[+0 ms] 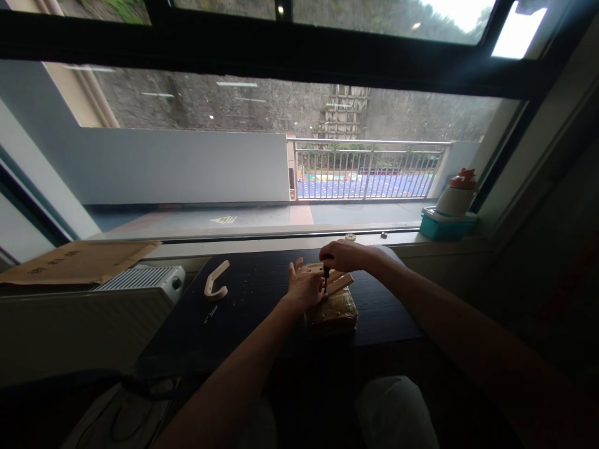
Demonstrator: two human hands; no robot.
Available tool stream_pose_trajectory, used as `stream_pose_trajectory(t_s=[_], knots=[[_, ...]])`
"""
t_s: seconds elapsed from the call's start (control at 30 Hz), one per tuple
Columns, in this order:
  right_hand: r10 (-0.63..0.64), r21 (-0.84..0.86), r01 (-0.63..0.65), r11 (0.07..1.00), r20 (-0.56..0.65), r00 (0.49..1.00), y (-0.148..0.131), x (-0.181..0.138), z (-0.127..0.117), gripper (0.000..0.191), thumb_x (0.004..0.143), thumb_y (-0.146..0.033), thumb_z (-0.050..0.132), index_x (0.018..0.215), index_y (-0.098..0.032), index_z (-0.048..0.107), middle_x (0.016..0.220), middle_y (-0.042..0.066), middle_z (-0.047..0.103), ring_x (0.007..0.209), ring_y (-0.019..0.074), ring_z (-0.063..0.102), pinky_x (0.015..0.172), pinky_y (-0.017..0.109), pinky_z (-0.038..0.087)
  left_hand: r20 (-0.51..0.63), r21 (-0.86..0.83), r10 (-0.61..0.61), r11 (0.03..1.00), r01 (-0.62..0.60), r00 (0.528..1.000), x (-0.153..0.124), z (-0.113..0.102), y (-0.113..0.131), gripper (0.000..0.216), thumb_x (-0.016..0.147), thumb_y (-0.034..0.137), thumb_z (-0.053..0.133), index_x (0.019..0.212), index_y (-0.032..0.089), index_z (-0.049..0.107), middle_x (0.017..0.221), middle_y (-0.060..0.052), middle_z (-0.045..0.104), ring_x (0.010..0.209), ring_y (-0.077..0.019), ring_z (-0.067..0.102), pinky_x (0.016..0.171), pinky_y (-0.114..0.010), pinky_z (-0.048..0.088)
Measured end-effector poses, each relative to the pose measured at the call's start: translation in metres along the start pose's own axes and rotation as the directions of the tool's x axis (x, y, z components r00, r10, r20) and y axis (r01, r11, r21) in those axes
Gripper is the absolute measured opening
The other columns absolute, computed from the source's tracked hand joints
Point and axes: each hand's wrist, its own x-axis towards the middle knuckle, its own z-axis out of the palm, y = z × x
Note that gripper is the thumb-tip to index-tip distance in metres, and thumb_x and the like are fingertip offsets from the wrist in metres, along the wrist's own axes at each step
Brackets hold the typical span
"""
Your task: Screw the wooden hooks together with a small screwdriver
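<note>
My right hand [345, 254] is closed around the top of a dark screwdriver [326, 272], which stands upright with its tip down near my left fingers. My left hand [306, 288] grips a light wooden piece [342, 284] and presses it against a block wrapped in shiny brown tape [333, 310]. My fingers cover much of the wooden piece and the spot under the screwdriver tip. To the left on the dark table [262, 312] lies a J-shaped wooden piece [216, 290] with small holes. Nearer me is a small metal item, perhaps screws [210, 313].
A white radiator [145, 278] with a cardboard sheet [79, 259] stands left of the table. On the windowsill sit a small clear round object [350, 237] and, at right, a teal box [444, 226] under a white bottle with an orange top [457, 193].
</note>
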Motion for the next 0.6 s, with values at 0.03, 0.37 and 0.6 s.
stream_pose_trajectory(t_s=[0.03, 0.37, 0.6], knots=[[0.003, 0.002, -0.003, 1.000, -0.001, 1.000, -0.0005, 0.0000, 0.0000, 0.030, 0.078, -0.024, 0.046, 0.101, -0.020, 0.065, 0.091, 0.006, 0.068, 0.076, 0.0153, 0.058, 0.061, 0.023, 0.036, 0.000, -0.002, 0.000, 1.000, 0.000, 1.000, 0.0005, 0.0005, -0.0003, 0.016, 0.073, 0.034, 0.056, 0.075, 0.023, 0.067, 0.090, -0.007, 0.063, 0.110, -0.0292, 0.046, 0.101, -0.063, 0.009], [0.049, 0.020, -0.048, 0.999, -0.048, 0.998, -0.0057, 0.0039, 0.0070, 0.029, 0.083, -0.028, 0.043, 0.097, -0.016, 0.066, 0.090, 0.008, 0.068, 0.073, 0.0147, 0.057, 0.058, 0.022, 0.034, -0.032, -0.012, 0.005, 1.000, -0.005, 0.999, -0.0032, 0.0033, -0.0008, 0.017, 0.075, 0.030, 0.053, 0.074, 0.021, 0.067, 0.089, -0.008, 0.062, 0.110, -0.0285, 0.046, 0.102, -0.062, 0.009], [0.023, -0.023, -0.024, 0.999, -0.048, 0.999, -0.0058, -0.0006, 0.0016, 0.029, 0.080, -0.026, 0.046, 0.100, -0.023, 0.066, 0.092, 0.004, 0.068, 0.078, 0.0163, 0.058, 0.059, 0.023, 0.034, -0.070, -0.017, 0.016, 1.000, -0.017, 0.997, -0.0039, 0.0075, -0.0024, 0.019, 0.076, 0.030, 0.050, 0.073, 0.021, 0.067, 0.087, -0.008, 0.062, 0.109, -0.0277, 0.047, 0.102, -0.063, 0.008]])
